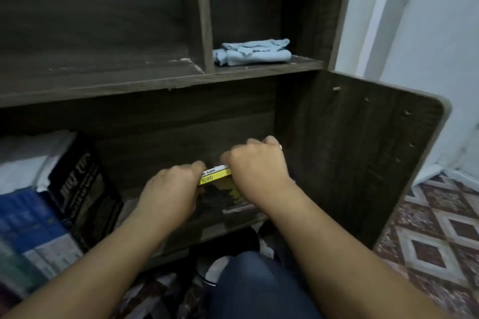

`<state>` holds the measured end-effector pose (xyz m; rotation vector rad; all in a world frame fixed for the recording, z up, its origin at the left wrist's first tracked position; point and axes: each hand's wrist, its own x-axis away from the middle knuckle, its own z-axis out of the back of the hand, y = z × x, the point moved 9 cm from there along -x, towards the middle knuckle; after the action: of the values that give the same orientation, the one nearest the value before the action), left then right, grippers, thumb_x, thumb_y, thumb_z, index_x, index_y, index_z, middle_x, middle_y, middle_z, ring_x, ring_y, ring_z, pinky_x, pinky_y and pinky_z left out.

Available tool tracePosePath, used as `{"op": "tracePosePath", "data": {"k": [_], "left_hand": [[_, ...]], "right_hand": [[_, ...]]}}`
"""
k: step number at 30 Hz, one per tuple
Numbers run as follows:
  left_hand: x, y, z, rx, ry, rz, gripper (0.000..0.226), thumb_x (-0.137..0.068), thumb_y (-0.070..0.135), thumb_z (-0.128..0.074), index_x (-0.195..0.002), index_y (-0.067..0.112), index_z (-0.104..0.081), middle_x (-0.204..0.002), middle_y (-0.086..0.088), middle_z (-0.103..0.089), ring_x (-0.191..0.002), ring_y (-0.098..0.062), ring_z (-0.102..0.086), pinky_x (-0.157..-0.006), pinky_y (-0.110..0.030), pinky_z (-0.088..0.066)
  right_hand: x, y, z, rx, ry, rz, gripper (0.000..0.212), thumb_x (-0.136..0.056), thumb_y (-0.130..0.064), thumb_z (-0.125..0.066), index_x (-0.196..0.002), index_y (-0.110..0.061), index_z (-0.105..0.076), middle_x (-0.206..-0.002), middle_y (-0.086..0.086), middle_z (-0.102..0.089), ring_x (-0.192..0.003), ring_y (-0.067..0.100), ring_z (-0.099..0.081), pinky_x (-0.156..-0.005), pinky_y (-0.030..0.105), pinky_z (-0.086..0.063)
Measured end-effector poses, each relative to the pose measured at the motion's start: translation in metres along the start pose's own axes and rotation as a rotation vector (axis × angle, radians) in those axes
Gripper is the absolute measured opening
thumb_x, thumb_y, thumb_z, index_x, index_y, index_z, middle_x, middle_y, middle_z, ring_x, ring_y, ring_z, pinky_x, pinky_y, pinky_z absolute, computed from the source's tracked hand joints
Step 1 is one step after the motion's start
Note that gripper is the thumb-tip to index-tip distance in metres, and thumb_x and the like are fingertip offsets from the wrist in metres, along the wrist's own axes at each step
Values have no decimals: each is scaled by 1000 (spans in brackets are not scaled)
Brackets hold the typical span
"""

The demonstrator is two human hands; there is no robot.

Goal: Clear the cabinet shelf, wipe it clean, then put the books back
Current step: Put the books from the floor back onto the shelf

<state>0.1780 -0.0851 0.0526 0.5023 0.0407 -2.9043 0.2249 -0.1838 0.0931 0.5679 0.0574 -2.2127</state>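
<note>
Yellow-spined book point(215, 176) grasped in the grip of left hand point(171, 189) and right hand point(256, 166), best eased upright toward the nine-o'clock books point(85, 189).

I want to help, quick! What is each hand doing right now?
Left hand: closed, holding one end of the yellow book.
Right hand: closed, holding the other end of the same book.

The lower shelf point(220, 225) is blocked at left by leaning books point(85, 189); room is left between them and the side panel point(350, 150).
</note>
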Motion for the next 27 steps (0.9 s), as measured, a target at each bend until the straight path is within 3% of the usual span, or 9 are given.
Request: {"op": "tracePosePath", "data": {"k": [4, 6, 9, 11, 14, 18, 21, 24, 27], "left_hand": [[18, -58, -12, 64, 150, 157, 32, -80, 12, -64, -107, 29, -59, -88, 0, -67, -78, -30, -67, -64, -38, -55], [31, -94, -17, 182, 272, 285, 42, -72, 1, -67, -106, 25, -66, -85, -3, -70, -75, -32, -67, -62, -35, -53], [58, -134, -39, 479, 442, 537, 40, -78, -1, -66, -112, 20, -67, -88, -6, -73, -81, -31, -67, -65, -28, -46], [73, -154, -71, 684, 497, 705, 25, -88, 9, -65, -113, 12, -64, -87, -6, -69, -86, -30, -64, -66, -26, -37], [81, -167, -112, 919, 515, 858, 23, -91, 12, -63, -113, 9, -56, -92, -2, -61, -92, -27, -60, -71, -26, -34], [84, -170, -148, 907, 291, 851, 24, -86, 12, -68, -98, 21, -49, -89, -3, -64, -91, -28, -62, -71, -28, -39], [84, -171, -129, 832, 304, 800, 36, -80, 15, -74, -99, 28, -46, -82, 11, -63, -84, -21, -65, -68, -25, -45], [74, -172, -81, 926, 483, 624, 58, -77, 12, -78, -122, 31, -47, -107, 15, -62, -99, 4, -61, -75, -7, -46], [67, -167, -45, 857, 498, 432, 69, -84, 16, -73, -139, 38, -37, -121, 21, -57, -109, 10, -56, -83, -10, -48]], "right_hand": [[-19, -33, -16, -22, 256, -26, 21, -83, -28, -62, -101, -32, -71, -99, -5, -66, -100, 24, -53, -94, 48, -33], [-19, -33, -15, -164, 439, -177, 43, -76, -22, -68, -118, -33, -65, -123, 2, -61, -115, 29, -49, -104, 56, -27], [-21, -42, -33, -275, 433, -237, 86, -68, -23, -78, -144, -32, -38, -147, 13, -40, -129, 33, -36, -108, 56, -29], [-30, -62, -55, -322, 374, -146, 90, -63, -22, -82, -142, -26, -40, -144, 16, -43, -125, 36, -43, -102, 53, -39], [-40, -88, -107, -397, 140, -6, 87, -64, -23, -82, -141, -27, -41, -142, 12, -47, -120, 35, -51, -97, 49, -47], [-36, -124, -155, -436, -158, 149, 78, -83, -26, -66, -149, -35, -26, -154, 5, -31, -132, 30, -40, -106, 42, -35], [-34, -137, -168, -450, -266, 157, 69, -92, -24, -53, -151, -35, -19, -158, -1, -20, -138, 26, -31, -110, 39, -27], [-33, -138, -172, -474, -286, 151, 68, -92, -21, -53, -150, -35, -21, -157, -2, -21, -137, 27, -32, -111, 38, -27], [-32, -132, -180, -525, -325, 115, 72, -90, -21, -57, -150, -37, -20, -157, -1, -22, -139, 25, -32, -112, 38, -30]]}}
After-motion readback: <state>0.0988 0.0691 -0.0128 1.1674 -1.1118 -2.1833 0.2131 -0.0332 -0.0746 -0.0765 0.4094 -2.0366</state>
